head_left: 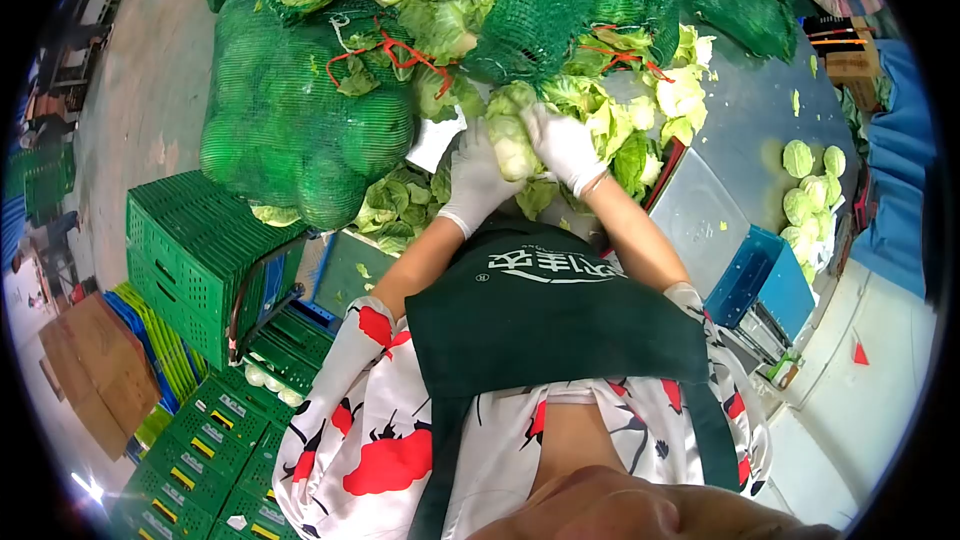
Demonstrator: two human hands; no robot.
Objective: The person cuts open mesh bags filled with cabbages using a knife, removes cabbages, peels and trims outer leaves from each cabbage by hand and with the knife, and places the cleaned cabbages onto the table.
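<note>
While loose leaves (395,205) lay heaped close by, the gloved right hand (563,148) grasped a cabbage (513,130) just beyond the apron (560,325), with the gloved left hand (480,175) against its other side, that hand's grip too hidden to tell. The job looked under way but far from over: pale heads (799,206) clustered on the table (760,110) at right appeared done, and the cabbage in hand had not joined them. Judging by the bulging sacks (300,120), plenty likely remained, though whether their contents were untouched could not be told.
</note>
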